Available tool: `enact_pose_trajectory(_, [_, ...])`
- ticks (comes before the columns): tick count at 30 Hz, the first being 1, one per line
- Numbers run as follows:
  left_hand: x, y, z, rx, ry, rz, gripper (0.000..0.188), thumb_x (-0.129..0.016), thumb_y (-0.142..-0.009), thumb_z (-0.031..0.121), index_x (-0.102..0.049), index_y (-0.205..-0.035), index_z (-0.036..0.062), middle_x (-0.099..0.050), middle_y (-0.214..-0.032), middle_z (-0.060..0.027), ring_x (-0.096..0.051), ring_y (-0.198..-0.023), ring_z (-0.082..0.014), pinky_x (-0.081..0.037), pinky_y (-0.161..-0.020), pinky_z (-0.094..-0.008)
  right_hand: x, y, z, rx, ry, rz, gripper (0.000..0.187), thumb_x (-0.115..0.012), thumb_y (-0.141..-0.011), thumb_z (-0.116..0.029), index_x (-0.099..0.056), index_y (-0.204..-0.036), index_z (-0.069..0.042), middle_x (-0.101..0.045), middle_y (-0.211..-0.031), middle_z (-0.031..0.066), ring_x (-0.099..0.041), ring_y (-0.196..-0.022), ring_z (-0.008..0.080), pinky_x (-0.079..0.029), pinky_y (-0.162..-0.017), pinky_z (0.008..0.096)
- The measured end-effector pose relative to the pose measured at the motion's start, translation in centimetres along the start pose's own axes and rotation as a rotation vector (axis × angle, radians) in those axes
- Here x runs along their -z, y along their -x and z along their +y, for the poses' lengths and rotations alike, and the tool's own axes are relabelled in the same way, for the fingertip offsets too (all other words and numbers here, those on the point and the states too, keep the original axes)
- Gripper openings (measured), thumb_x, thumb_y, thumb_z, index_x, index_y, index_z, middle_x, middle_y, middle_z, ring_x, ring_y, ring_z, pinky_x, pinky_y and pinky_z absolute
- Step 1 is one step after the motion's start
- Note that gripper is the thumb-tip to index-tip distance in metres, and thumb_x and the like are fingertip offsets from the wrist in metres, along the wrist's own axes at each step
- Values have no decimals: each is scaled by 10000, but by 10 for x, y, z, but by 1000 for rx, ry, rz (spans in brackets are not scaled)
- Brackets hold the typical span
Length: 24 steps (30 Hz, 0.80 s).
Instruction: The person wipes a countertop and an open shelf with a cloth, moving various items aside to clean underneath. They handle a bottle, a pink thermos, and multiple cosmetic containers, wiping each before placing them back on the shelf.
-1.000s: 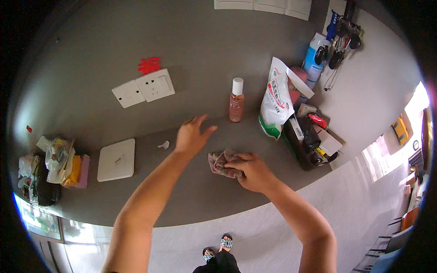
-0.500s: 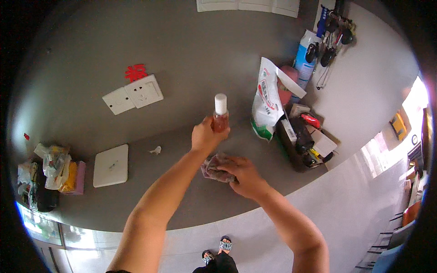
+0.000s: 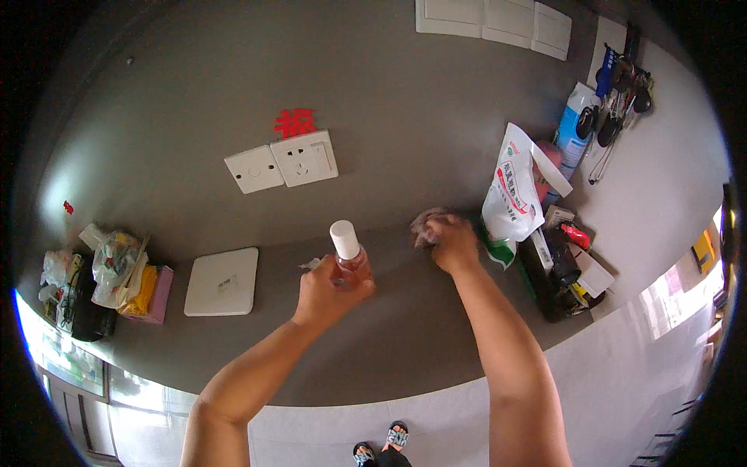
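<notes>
My left hand [image 3: 323, 297] is wrapped round a small clear bottle [image 3: 354, 267] with a white cap and pinkish contents, held upright over the grey counter [image 3: 373, 342]. To its right and farther off, my right hand [image 3: 457, 245] grips a crumpled, greyish-pink cloth [image 3: 424, 227], pressed down at the back of the counter where it meets the wall. A small white scrap [image 3: 312, 265] shows just behind my left hand, partly covered by it. Near my right hand stands a white and green pouch [image 3: 512, 187].
On the right are a dark box [image 3: 541, 284] of small items, a blue and white spray can [image 3: 574, 128] and hanging keys [image 3: 618, 101]. A white flat box [image 3: 222, 282] lies left, beside bagged items [image 3: 117, 268]. Sockets [image 3: 305, 158] are on the wall. The counter's front edge curves.
My right hand has taken the cloth from mid-counter to the back, nearer the pouch. My left hand has drawn the bottle closer to me and leftward. The whole view has shifted.
</notes>
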State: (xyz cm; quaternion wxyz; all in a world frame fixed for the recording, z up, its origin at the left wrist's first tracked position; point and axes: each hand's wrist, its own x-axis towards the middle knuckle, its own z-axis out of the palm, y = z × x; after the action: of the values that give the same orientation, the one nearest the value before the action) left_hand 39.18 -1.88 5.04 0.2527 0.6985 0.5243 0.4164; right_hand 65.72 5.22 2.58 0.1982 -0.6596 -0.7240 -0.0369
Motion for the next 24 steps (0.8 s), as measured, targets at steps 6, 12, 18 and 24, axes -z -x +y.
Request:
enact_pose_trajectory(6, [31,8,11,172,-68,13,443,-828,-680,277,-621,-959,3,-708,-866,-98,-697,-821,-174,-538,-751,-300,23,44,-25,546,-736,-434,292,-662,-749,-116,-728,-1028,-175,-673,-1080,130,-646,-1016,321,-506,-903,401])
enact_pose_trajectory(12, [41,1,-7,213,180,5,440,-820,-681,197,-614,-1019,5,-713,-872,-96,-688,-822,-147,-536,-763,-288,18,-25,-2,157,-205,-144,274,-655,-763,-175,-733,-1015,-253,-648,-1119,75,-605,-1081,309,-503,-917,433])
enact_pose_trajectory(18, [52,18,4,163,308,56,364,-753,-765,106,-586,-1072,3,-696,-962,-71,-668,-906,-153,-533,-828,-320,-17,15,-74,482,-130,-52,219,-694,-740,-286,-729,-956,-292,-625,-1127,31,-568,-1116,317,-512,-879,467])
enact_pose_trajectory(24, [81,43,-2,173,350,-11,340,-728,-793,81,-558,-1079,10,-664,-979,-70,-644,-904,-149,-526,-829,-330,10,2,-32,510,-272,-431,198,-653,-777,-230,-731,-957,-265,-627,-1142,12,-592,-1089,251,-515,-870,450])
